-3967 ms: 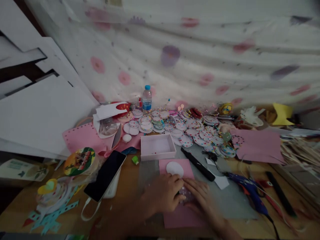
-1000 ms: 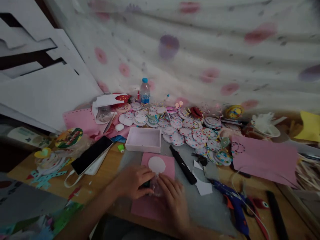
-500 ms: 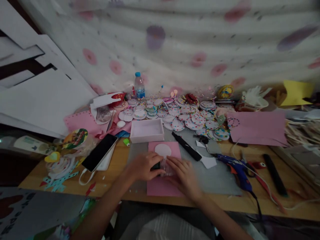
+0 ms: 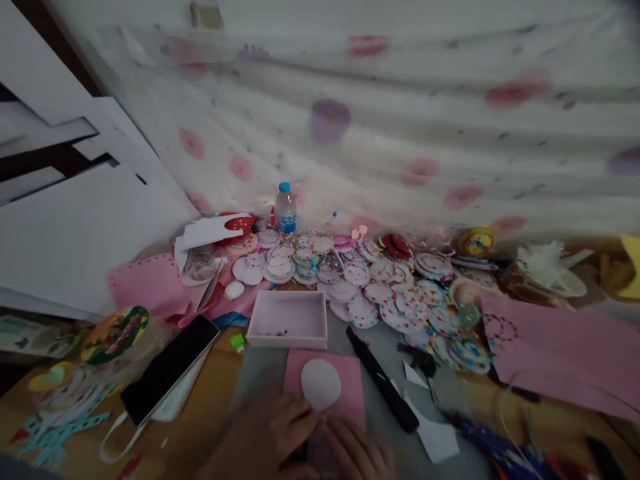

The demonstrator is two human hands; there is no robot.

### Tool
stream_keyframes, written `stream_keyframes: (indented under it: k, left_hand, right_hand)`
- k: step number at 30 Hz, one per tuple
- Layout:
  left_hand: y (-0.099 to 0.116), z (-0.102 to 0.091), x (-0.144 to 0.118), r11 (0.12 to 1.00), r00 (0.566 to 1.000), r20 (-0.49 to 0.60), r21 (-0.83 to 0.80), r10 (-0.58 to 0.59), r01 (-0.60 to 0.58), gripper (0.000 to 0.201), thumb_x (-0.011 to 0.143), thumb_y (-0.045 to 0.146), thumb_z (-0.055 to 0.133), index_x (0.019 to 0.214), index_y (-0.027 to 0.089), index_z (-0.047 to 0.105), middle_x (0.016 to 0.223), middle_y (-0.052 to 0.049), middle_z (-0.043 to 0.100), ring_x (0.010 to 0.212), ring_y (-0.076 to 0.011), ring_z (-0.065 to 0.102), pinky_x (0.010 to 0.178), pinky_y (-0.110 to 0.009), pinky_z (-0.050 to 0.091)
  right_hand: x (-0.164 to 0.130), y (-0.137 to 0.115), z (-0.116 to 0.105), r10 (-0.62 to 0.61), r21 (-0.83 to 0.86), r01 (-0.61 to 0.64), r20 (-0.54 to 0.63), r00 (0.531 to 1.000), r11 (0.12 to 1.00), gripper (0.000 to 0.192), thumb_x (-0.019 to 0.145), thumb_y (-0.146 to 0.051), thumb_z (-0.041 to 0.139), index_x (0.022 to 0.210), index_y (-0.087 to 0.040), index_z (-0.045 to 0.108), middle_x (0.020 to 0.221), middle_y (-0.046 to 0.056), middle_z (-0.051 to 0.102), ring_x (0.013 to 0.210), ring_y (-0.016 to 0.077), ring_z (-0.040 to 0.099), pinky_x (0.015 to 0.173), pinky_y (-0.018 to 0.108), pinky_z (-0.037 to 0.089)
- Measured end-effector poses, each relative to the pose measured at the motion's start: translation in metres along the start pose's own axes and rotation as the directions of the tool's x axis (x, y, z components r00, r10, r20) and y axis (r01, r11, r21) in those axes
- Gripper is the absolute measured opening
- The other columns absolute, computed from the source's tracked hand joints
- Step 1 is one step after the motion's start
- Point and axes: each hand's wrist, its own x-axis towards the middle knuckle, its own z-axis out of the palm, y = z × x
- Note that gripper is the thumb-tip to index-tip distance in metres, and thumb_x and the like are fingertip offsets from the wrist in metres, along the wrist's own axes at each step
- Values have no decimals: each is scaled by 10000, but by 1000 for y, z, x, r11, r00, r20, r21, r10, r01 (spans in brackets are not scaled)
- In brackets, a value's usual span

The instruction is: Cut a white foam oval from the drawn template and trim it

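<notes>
My left hand [image 4: 283,427] and my right hand [image 4: 359,452] meet at the bottom edge, blurred and partly cut off. Between their closed fingers is a small see-through plastic bag [image 4: 320,448]. A dark patch shows under my left fingers; I cannot tell what it is. Just beyond the fingertips, a white paper disc [image 4: 321,385] lies on a pink sheet [image 4: 353,380]. Behind it stands a shallow white box [image 4: 287,340], with several tiny red beads on its floor.
Many bead-dotted white discs [image 4: 363,312] are heaped at the back beside a water bottle [image 4: 287,212]. A phone [image 4: 170,370] lies to the left. On the right are a black pen-like tool [image 4: 383,381], paper scraps [image 4: 437,433] and a blurred blue glue gun [image 4: 493,443].
The view has tilted up and closer, so hands and table sit lower in the picture. Both hands stay together at the bag. Red beads now show in the white box.
</notes>
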Motion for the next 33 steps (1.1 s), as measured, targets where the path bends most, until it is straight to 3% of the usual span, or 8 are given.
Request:
stream_keyframes:
  k: [4, 8, 11, 16, 21, 27, 33]
  left_hand:
    - [3, -1, 2, 1000, 1000, 9, -11, -27, 27, 535, 782, 539, 659, 1201, 222, 559, 1092, -70, 677, 906, -251, 633, 790, -367, 506]
    - [5, 0, 0, 1000, 1000, 5, 11, -21, 21, 495, 807, 501, 640, 1188, 191, 572, 1128, -100, 662, 962, -288, 617, 827, -412, 492]
    - [3, 0, 1, 1000, 1000, -1, 0, -4, 4, 490, 829, 528, 604, 1174, 181, 585, 1087, -103, 672, 962, -278, 622, 837, -398, 489]
    - [-7, 2, 7, 997, 999, -18, -61, 38, -39, 438, 848, 539, 574, 1114, 194, 615, 999, -88, 676, 945, -246, 630, 822, -344, 492]
    - [-11, 5, 9, 995, 995, -38, -51, 89, -91, 434, 882, 520, 532, 1148, 183, 598, 1036, -103, 673, 981, -250, 621, 846, -353, 487]
    - [-8, 3, 10, 993, 994, -28, -40, 110, -111, 385, 890, 492, 534, 1082, 170, 619, 1020, -100, 685, 980, -249, 629, 849, -350, 488]
    - [-9, 5, 10, 994, 994, -23, -25, 105, -106, 371, 895, 472, 536, 1099, 173, 612, 1041, -98, 689, 997, -245, 632, 864, -345, 480]
  right_hand:
    - [-3, 4, 0, -25, 43, 23, 37, 999, 999, 363, 957, -303, 430, 1261, -238, 617, 1072, 12, 740, 948, 168, 677, 708, 287, 447]
    - [12, 0, -19, 75, 134, -86, 85, 994, 987, 457, 1002, -200, 284, 1447, -202, 388, 1145, 36, 712, 1019, 175, 653, 783, 313, 430]
    - [23, -4, -27, 124, 165, -135, 71, 990, 977, 488, 1010, -300, 334, 1488, -213, 292, 1142, 51, 711, 1014, 195, 645, 799, 327, 421]
    - [25, -6, -31, 166, 232, -197, 148, 975, 953, 569, 945, -361, 495, 1465, -194, 333, 1292, 106, 617, 1155, 235, 564, 886, 371, 415]
    - [21, -6, -35, 174, 285, -232, 216, 961, 930, 559, 932, -280, 504, 1457, -183, 338, 1370, 131, 546, 1259, 240, 482, 946, 407, 411]
    - [18, -3, -31, 176, 295, -241, 229, 957, 925, 551, 919, -309, 545, 1429, -180, 380, 1365, 138, 549, 1269, 242, 478, 946, 422, 426]
    - [19, 5, -31, 130, 352, -232, 290, 948, 907, 562, 900, -107, 482, 1441, -185, 347, 1413, 117, 504, 1299, 214, 443, 983, 416, 410]
